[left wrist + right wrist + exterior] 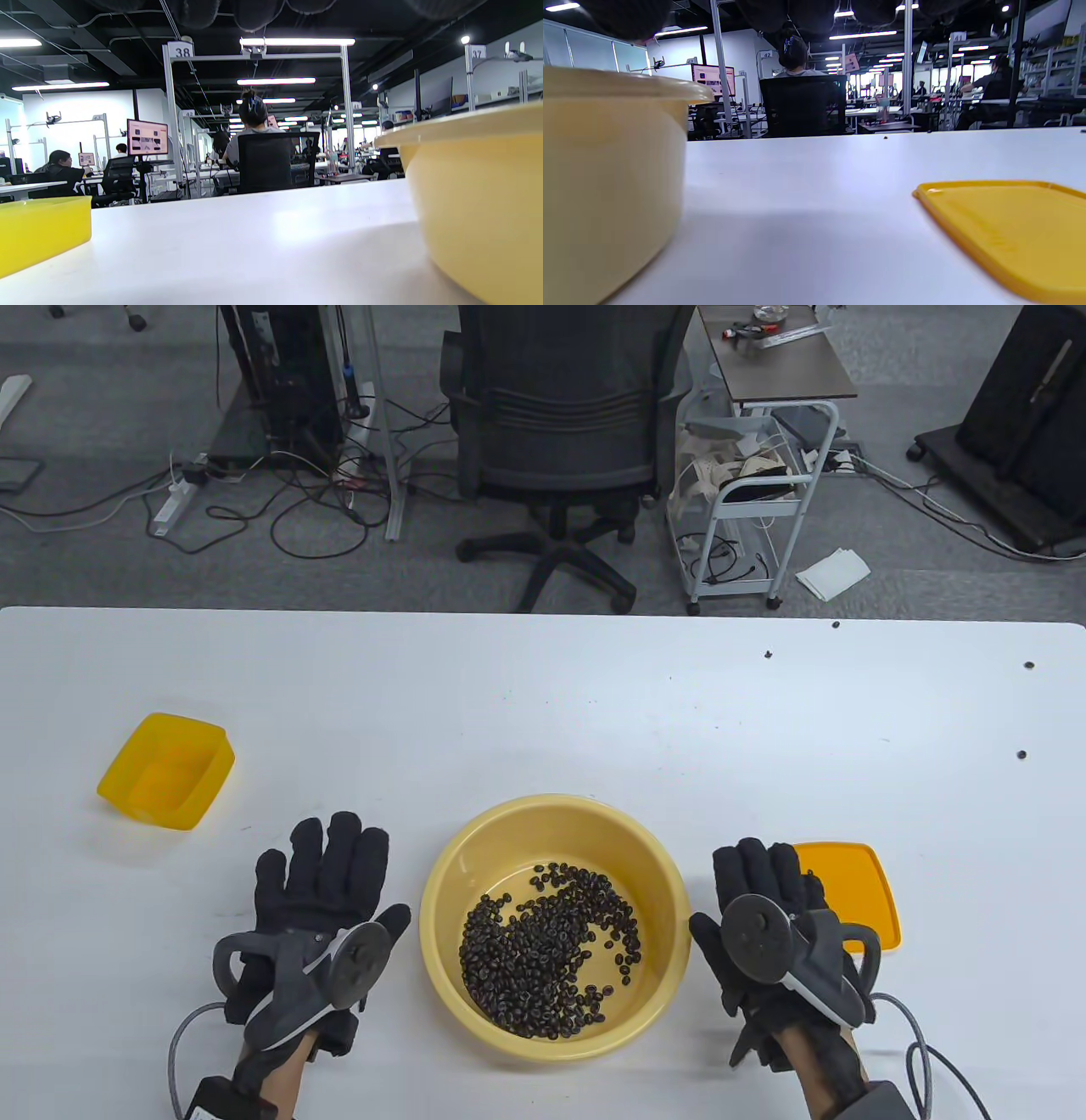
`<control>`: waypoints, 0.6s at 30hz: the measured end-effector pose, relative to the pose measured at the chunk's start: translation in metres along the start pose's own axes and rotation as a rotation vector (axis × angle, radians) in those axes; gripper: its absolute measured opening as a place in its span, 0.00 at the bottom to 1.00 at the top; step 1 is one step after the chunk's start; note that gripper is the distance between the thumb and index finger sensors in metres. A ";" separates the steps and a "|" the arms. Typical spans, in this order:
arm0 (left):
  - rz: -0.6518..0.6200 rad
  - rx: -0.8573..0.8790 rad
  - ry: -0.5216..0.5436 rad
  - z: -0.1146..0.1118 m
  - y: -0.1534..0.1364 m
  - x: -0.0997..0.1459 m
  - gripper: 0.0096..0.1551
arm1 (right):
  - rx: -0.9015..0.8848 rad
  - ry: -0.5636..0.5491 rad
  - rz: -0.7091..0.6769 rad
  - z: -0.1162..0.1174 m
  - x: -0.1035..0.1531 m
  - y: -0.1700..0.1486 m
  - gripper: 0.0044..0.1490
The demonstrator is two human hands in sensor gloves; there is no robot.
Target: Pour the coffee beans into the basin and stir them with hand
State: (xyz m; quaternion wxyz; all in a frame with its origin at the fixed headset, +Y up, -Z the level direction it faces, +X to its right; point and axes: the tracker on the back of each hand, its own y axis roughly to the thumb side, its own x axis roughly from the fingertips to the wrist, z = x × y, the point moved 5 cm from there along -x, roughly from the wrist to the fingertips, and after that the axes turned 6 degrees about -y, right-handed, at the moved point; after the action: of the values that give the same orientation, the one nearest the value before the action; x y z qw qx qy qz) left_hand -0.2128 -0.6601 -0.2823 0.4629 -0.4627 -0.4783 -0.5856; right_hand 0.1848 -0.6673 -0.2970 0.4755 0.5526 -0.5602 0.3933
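A pale yellow round basin (441, 891) stands near the table's front edge, with a heap of dark coffee beans (547, 954) on its floor. Its wall fills the right of the left wrist view (479, 203) and the left of the right wrist view (606, 178). My left hand (327, 869) lies flat on the table left of the basin, fingers straight, holding nothing. On the basin's right, my right hand (759, 874) lies flat too, its fingers beside the orange lid (857, 882). A yellow box (167, 769) stands empty at the left.
A few stray beans (1022, 754) lie at the table's far right. The orange lid (1005, 228) lies flat at the right wrist view's lower right. The yellow box (38, 231) shows at the left wrist view's left. A black office chair (560, 432) stands behind the table.
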 end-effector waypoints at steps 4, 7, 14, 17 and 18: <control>-0.015 0.023 -0.036 -0.005 -0.004 -0.002 0.51 | 0.040 -0.040 -0.014 -0.004 0.004 0.002 0.53; -0.033 0.039 -0.061 -0.007 -0.003 -0.002 0.52 | 0.061 -0.039 -0.025 -0.004 0.006 0.003 0.54; -0.058 0.056 -0.097 -0.012 0.001 -0.004 0.51 | 0.052 -0.010 -0.042 -0.001 0.007 0.007 0.54; -0.056 0.053 -0.105 -0.013 0.000 -0.004 0.51 | 0.049 0.001 -0.043 0.000 0.007 0.007 0.54; -0.054 0.050 -0.110 -0.014 0.000 -0.004 0.51 | 0.049 0.003 -0.043 0.000 0.007 0.008 0.54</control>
State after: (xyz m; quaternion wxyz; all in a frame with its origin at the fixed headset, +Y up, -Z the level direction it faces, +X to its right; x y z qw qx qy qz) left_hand -0.2137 -0.6733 -0.2878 0.4316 -0.4694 -0.5297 -0.5593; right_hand 0.1778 -0.6683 -0.2891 0.4710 0.5754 -0.5377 0.3975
